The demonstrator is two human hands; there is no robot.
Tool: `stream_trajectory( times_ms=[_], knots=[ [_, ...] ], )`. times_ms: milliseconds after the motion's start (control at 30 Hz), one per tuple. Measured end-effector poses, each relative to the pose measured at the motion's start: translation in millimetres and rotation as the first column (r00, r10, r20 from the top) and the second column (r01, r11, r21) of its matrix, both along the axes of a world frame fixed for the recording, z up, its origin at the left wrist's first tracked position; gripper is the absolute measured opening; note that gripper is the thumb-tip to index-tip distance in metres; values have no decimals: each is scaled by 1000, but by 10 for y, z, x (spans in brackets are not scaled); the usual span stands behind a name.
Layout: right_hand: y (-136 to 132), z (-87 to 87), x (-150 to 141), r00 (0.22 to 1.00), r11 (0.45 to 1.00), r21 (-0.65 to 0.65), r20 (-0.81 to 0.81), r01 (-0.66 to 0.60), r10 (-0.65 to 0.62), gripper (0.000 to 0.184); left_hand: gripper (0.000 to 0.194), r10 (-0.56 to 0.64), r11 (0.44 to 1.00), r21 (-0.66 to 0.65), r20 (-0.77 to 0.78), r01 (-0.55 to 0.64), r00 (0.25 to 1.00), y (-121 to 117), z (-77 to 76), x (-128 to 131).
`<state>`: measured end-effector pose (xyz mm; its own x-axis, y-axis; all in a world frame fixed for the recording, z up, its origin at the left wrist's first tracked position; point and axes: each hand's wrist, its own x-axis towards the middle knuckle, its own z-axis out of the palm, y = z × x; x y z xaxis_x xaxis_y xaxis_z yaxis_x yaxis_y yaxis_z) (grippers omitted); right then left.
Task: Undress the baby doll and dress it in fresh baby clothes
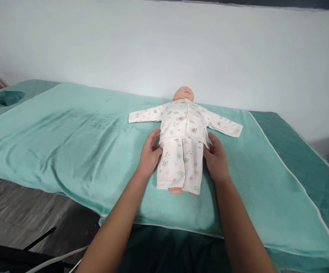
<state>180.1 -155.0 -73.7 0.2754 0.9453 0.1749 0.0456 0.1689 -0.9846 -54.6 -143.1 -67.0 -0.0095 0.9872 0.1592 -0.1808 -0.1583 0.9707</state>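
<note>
A baby doll (pixel 183 93) lies on its back, its head towards the wall and its toes showing below the trouser legs. It wears a white printed shirt (pixel 181 120), fastened at the chest, with both sleeves spread out to the sides. Matching white pants (pixel 178 163) cover the legs, their waist tucked from sight under the shirt hem. My left hand (pixel 150 153) is curled at the left hip, gripping the side of the pants. At the opposite hip, my right hand (pixel 217 157) closes on the pants beside the shirt's hanging corner. The fingertips of both hands are partly hidden.
Under the doll, a light green plush cover (pixel 96 151) with white piping lies over a darker green one (pixel 298 151). A pale wall (pixel 153 45) stands behind. Grey floor (pixel 16 204) shows at lower left, with a white cable (pixel 56 259) near my left arm.
</note>
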Motion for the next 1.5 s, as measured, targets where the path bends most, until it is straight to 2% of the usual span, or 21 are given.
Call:
stream_trajectory(
  times_ms=[100, 200, 333, 467, 667, 900, 1000, 1167, 1333, 1500],
  knots=[
    [14, 12, -39, 990, 994, 0, 93, 105, -105, 53, 55, 39, 999, 32, -66, -37, 997, -19, 11, 37],
    [9, 30, -42, 963, 977, 44, 166, 208, -212, 39, 39, 135, 989, 83, -132, -125, 982, -15, -17, 60],
    [-28, 55, -27, 918, 953, 124, 261, 275, -299, 36, 23, 245, 966, 133, -187, -223, 951, 2, -41, 70],
    [-66, 55, -17, 911, 947, 106, 261, 302, -319, 38, 16, 300, 952, 144, -248, -271, 921, -4, -46, 69],
    [-94, 48, -15, 907, 942, 96, 255, 322, -336, 41, 15, 371, 929, 116, -238, -353, 898, 3, -62, 57],
    [-76, 45, -22, 918, 949, 103, 240, 299, -315, 48, 10, 346, 938, 97, -218, -332, 913, 22, -79, 60],
    [-58, 1, -6, 932, 953, 98, 203, 286, -300, 56, 14, 332, 943, 94, -220, -319, 917, 27, -98, 65],
    [-74, -34, 5, 952, 963, 103, 157, 247, -261, 54, 21, 319, 945, 24, -278, -325, 906, 26, -97, 76],
    [-107, -11, -10, 951, 961, 103, 154, 256, -270, 53, 7, 381, 924, 123, -366, -362, 849, 40, -112, 72],
    [-113, -20, -1, 950, 962, 109, 159, 252, -267, 50, 8, 410, 912, 142, -356, -385, 840, 45, -132, 61]
  ],
)
